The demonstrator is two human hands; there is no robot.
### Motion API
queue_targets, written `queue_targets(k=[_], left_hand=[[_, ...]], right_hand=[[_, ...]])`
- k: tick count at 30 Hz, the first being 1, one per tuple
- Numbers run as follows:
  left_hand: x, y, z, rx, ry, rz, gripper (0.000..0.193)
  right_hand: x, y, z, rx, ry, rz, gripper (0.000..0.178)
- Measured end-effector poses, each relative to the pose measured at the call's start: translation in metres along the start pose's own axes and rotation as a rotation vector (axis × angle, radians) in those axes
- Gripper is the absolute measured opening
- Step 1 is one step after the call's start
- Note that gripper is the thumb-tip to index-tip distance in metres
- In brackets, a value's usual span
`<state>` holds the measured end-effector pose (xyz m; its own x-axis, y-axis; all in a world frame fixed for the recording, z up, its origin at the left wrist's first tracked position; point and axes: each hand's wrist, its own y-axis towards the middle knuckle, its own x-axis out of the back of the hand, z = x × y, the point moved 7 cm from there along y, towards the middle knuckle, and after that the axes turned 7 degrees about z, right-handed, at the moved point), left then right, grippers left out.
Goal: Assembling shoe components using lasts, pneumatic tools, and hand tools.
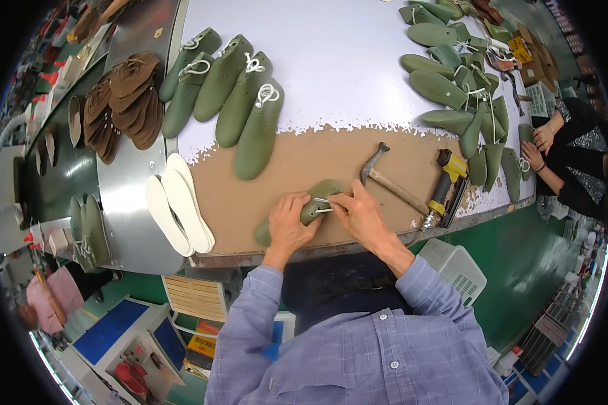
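Note:
On the brown part of the worktable, close to its front edge, lies a green shoe last (327,187). My left hand (289,223) is wrapped over its middle and presses it down. A short length of white cord (322,200) shows at the upper face of the last. My right hand (363,216) pinches this cord between thumb and fingers; the exact grip is partly hidden. To the right of my hands lies a claw hammer (400,191) with a wooden handle. Beyond it is a yellow and black air stapler (446,182).
Several green lasts with white cord loops (257,142) stand at the back left, and more (439,88) crowd the right edge. White insoles (179,206) and brown shoe uppers (134,101) lie left. At far right are another person's hands (544,142).

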<state>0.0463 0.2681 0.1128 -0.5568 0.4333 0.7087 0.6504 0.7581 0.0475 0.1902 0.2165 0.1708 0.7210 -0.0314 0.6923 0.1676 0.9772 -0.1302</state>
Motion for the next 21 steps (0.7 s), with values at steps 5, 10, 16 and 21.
queue_targets(k=[5, 10, 16, 21], left_hand=[[0.001, -0.003, 0.006, 0.008, -0.024, 0.036, 0.045], [-0.001, -0.003, 0.006, -0.004, -0.025, 0.07, 0.044], [-0.002, -0.003, 0.005, -0.019, -0.016, 0.09, 0.044], [-0.004, -0.003, 0.006, -0.024, -0.015, 0.099, 0.045]], right_hand=[[-0.007, 0.001, -0.002, -0.106, 0.072, 0.178, 0.012], [-0.011, -0.001, 0.002, -0.118, 0.084, 0.335, 0.009], [-0.013, -0.003, -0.011, -0.33, 0.172, 0.396, 0.017], [-0.009, -0.002, -0.003, -0.373, 0.066, 0.373, 0.019]])
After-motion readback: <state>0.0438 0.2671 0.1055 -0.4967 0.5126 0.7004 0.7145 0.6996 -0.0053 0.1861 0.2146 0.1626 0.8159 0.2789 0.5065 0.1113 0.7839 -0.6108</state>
